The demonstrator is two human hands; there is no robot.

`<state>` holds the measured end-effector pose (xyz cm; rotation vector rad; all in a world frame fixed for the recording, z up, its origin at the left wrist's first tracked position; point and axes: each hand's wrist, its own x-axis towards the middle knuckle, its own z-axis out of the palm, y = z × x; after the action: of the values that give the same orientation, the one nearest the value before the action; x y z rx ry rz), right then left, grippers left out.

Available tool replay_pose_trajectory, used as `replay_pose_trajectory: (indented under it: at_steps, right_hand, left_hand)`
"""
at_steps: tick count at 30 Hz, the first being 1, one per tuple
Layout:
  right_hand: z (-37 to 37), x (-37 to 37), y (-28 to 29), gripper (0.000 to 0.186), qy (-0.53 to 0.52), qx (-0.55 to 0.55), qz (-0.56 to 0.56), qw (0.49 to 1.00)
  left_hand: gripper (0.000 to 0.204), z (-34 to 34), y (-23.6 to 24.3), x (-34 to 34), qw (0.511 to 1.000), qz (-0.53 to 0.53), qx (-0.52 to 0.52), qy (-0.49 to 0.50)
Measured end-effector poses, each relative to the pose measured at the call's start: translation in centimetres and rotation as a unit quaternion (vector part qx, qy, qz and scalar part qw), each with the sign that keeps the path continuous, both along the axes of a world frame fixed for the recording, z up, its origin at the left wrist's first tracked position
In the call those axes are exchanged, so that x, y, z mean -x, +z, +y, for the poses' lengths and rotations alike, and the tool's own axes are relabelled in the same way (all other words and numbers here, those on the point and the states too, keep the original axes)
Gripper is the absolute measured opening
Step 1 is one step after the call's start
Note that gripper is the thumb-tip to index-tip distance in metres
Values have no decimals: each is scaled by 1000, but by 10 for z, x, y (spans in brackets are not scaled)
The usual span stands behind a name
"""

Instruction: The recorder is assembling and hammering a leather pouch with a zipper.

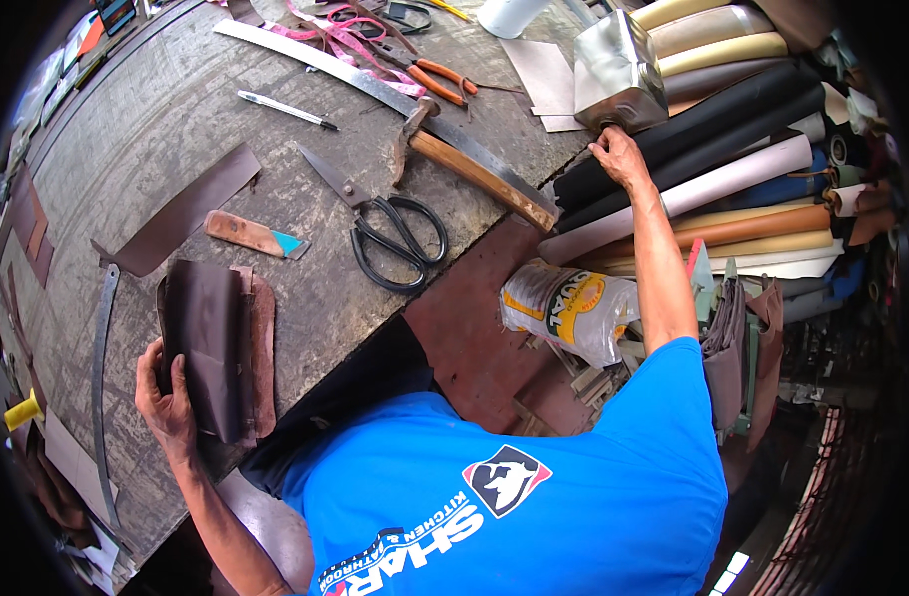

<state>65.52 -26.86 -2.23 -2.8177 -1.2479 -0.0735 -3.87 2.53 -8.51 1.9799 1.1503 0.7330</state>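
Folded dark brown leather piece point(208, 348): held in a closed grasp by the left hand point(166, 397) near the workbench point(127, 139) edge. Metal tin point(618, 74): touched underneath at the bench's far edge by the right hand point(618, 154); grip could not be told. Black scissors point(390, 223): laid between, on open benchtop.

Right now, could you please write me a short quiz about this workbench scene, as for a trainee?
1. True or false: the left hand grips the folded dark brown leather piece.
2. What does the right hand touch?
A. the large black-handled scissors
B. the shiny square metal can
C. the black and white pen
3. Fill in: the wooden-handled hammer lies across the long ____ metal ruler.

Key: 1 true; 2 B; 3 curved.
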Motion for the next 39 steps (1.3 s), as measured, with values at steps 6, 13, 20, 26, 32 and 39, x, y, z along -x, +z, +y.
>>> replay_pose_trajectory:
  at_steps: [6, 13, 20, 26, 32, 39]
  right_hand:
    - [3, -5, 7, 30, -14, 46, 40, 998]
    - [-6, 10, -2, 25, 74, -58, 5, 996]
    - [-41, -7, -3, 24, 49, -75, 26, 996]
    - [74, 272, 54, 14, 148, -292, 381, 865]
    - [156, 427, -19, 19, 314, -302, 343, 832]
    - [181, 439, -36, 20, 299, -283, 325, 851]
  left_hand:
    - [28, 1, 1, 1, 1000, -1, 7, 2]
    - [30, -4, 7, 2, 1000, -11, -5, 11]
    - [33, -1, 8, -19, 998, -21, -52, -10]
    - [38, -7, 22, -16, 1000, -6, -19, 17]
    - [37, -4, 21, -14, 996, 17, -88, -14]
    - [34, -4, 18, -14, 994, 11, -110, -11]
